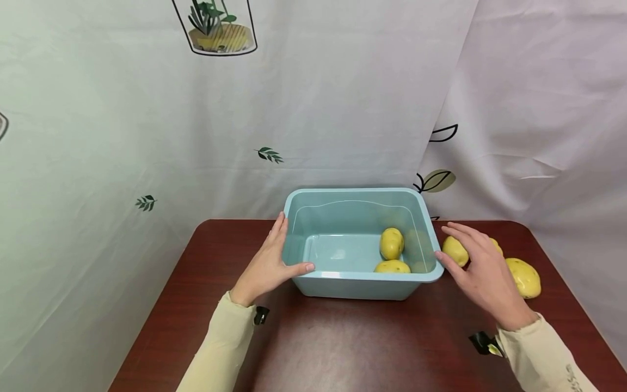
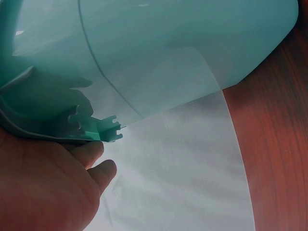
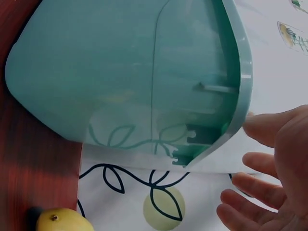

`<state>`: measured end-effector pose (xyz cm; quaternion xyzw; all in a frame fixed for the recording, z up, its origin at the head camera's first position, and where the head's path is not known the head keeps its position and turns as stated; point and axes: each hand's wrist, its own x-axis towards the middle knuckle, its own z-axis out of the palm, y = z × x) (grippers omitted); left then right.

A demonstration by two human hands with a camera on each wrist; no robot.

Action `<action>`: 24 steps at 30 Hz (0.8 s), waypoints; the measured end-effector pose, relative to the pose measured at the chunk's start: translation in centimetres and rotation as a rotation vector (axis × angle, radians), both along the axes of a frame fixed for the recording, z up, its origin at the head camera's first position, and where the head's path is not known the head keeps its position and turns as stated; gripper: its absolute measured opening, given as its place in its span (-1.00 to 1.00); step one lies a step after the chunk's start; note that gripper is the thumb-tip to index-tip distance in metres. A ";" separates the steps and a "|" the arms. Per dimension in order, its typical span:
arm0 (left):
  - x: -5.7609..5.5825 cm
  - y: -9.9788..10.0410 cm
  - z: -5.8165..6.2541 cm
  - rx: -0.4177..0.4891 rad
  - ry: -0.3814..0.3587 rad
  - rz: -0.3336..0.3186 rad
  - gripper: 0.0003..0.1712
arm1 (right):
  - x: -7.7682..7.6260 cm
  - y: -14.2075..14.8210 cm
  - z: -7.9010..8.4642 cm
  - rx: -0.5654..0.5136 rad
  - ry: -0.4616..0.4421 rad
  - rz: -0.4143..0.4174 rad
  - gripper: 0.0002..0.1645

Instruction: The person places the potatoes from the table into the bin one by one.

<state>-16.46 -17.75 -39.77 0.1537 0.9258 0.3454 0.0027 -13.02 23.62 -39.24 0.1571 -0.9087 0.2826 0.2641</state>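
Note:
A light blue plastic bin [image 1: 352, 276] stands on the table, with two yellow potatoes, one farther back [image 1: 392, 243] and one nearer the front wall [image 1: 393, 267], at the right of its floor. My left hand [image 1: 266, 264] rests at the bin's left front corner, fingers straight along the left rim and thumb over the front rim. My right hand [image 1: 485, 272] is spread at the right side. Its thumb touches the rim [image 3: 245, 72] in the right wrist view, and the other fingers stand apart from the bin.
More yellow potatoes lie right of the bin, one by my right fingers [image 1: 455, 251] and one farther right [image 1: 524, 277]; another is partly hidden behind the hand. A patterned white cloth [image 1: 343, 109] hangs behind the dark red-brown table [image 1: 338, 343].

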 end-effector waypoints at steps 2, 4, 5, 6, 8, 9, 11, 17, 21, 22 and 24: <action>0.0 0.0 0.0 0.001 0.001 -0.002 0.39 | 0.1 0.2 0.0 0.000 -0.003 -0.001 -0.32; 0.0 -0.1 -0.1 0.002 0.003 -0.003 0.39 | 0.2 0.4 0.0 0.006 -0.009 -0.007 -0.33; 0.0 -0.1 -0.1 0.005 0.002 -0.003 0.39 | 0.2 0.4 0.0 0.010 -0.011 -0.010 -0.34; 0.0 -0.1 -0.1 0.006 0.003 -0.004 0.39 | 0.2 0.6 0.0 0.013 -0.014 -0.013 -0.34; 0.0 -0.1 -0.1 0.005 0.004 -0.004 0.40 | 0.3 0.7 -0.1 0.017 -0.017 -0.020 -0.36; 0.0 -0.1 -0.1 0.003 0.005 -0.003 0.41 | 0.3 0.8 -0.1 0.016 -0.019 -0.023 -0.36; 0.0 -0.1 -0.1 0.001 0.004 -0.003 0.42 | 0.3 1.0 -0.1 0.014 -0.021 -0.028 -0.37; -0.1 -0.1 -0.2 0.007 0.000 -0.005 0.41 | 0.4 1.6 -0.6 0.013 -0.035 -0.044 -0.38; -0.1 -0.1 -0.2 0.003 -0.003 -0.003 0.41 | 0.3 2.0 -0.9 0.012 -0.043 -0.045 -0.39; -0.1 -0.1 -0.2 0.004 -0.005 -0.002 0.41 | 0.2 2.1 -1.0 0.012 -0.046 -0.045 -0.40; -0.1 -0.1 -0.2 0.001 -0.004 0.000 0.41 | 0.2 2.3 -1.1 0.014 -0.050 -0.047 -0.41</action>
